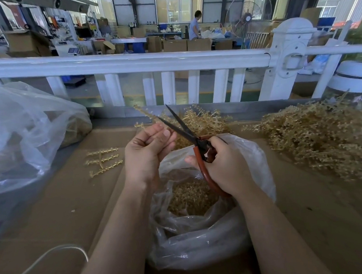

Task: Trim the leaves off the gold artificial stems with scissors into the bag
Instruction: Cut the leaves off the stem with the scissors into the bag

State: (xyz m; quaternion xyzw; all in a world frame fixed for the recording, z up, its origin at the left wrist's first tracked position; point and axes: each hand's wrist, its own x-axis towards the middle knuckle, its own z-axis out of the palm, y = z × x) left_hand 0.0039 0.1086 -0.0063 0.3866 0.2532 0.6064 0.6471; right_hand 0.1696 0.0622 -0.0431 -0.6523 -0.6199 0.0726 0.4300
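No writing can be read. The left hand (149,151) pinches a gold stem (151,117); the right hand (222,166) grips open scissors (188,134) over the bag (207,230). Cardboard covers the surface (73,196) beside a white fence (129,63).

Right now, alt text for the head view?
Right hand holds open orange-handled scissors over a clear bag of gold trimmings, while the left hand pinches a gold stem at the blades. More stems are piled to the right.
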